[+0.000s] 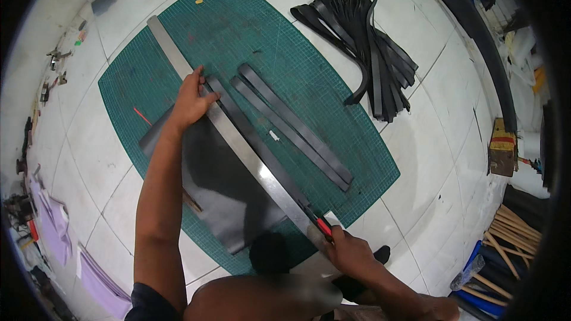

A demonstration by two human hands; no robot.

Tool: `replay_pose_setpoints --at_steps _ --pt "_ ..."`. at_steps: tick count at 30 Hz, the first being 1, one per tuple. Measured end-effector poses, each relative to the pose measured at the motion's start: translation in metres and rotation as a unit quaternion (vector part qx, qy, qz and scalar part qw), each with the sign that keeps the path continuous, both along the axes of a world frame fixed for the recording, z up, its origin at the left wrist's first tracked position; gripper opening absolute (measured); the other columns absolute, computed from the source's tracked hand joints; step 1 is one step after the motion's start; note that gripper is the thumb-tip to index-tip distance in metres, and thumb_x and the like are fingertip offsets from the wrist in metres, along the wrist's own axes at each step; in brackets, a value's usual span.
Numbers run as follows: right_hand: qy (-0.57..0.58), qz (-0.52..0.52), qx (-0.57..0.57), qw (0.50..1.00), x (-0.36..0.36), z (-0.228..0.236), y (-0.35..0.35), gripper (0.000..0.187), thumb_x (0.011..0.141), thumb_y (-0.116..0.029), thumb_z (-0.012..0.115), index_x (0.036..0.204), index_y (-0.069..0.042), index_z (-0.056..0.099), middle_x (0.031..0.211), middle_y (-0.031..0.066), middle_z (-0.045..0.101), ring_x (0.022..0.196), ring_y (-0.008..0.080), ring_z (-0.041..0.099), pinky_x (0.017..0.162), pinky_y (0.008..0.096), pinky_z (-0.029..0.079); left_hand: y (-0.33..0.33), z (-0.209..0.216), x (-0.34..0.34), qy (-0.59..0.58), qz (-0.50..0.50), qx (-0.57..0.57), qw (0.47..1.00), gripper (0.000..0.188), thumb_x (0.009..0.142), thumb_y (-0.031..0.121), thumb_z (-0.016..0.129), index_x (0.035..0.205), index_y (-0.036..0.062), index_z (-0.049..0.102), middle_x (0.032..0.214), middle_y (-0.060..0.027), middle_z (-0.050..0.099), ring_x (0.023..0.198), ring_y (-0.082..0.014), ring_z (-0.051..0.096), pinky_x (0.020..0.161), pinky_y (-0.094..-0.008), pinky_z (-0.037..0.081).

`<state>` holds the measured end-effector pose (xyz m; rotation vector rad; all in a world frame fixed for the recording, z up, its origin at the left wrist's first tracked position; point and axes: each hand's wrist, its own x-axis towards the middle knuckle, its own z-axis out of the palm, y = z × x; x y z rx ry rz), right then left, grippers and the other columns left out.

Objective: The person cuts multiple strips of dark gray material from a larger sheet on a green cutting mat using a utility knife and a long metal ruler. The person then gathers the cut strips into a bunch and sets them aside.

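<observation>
A long metal ruler (232, 134) lies slantwise over a black leather-like sheet (220, 190) on a green cutting mat (285, 53). My left hand (193, 100) presses on the ruler's upper part, thumb and fingers gripping across it. At the near end, my right hand (351, 252) is closed around a red and black utility knife (324, 226), which sits against the ruler's right edge. A narrow black strip (253, 142) runs along that edge. Two more black strips (291, 128) lie side by side to its right. The knife's blade tip is too small to make out.
A bundle of folded black strips (375, 47) lies on the white tile floor beyond the mat. A small white piece (274, 135) and a yellow piece (199, 1) rest on the mat. Lilac sheets (101, 282) are at left; wooden sticks (514, 232) are at right.
</observation>
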<state>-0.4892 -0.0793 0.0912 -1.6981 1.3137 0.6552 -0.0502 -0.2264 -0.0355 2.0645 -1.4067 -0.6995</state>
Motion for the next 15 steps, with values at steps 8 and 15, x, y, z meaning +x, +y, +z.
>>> replay_pose_setpoints --at_steps 8,15 --pt "-0.099 -0.098 -0.053 0.989 -0.012 -0.052 0.038 0.037 0.098 -0.033 0.061 0.115 -0.003 0.049 0.102 0.0260 0.065 0.089 0.0471 0.066 0.075 0.0540 0.052 -0.047 -0.024 0.012 0.057 0.045 -0.045 0.996 0.040 0.087 0.022 0.075 0.116 -0.0028 0.065 0.079 -0.0063 0.066 0.073 -0.0201 0.061 0.077 -0.0340 0.050" --pt "-0.131 -0.087 -0.118 0.981 0.008 -0.074 0.048 0.039 0.091 -0.030 0.071 0.111 -0.002 0.053 0.111 0.0213 0.059 0.101 0.0402 0.063 0.080 0.0506 0.052 -0.027 -0.020 0.007 -0.051 0.079 -0.111 0.989 0.044 0.088 0.023 0.075 0.125 0.0019 0.061 0.107 -0.0136 0.062 0.097 -0.0228 0.061 0.083 -0.0352 0.050"
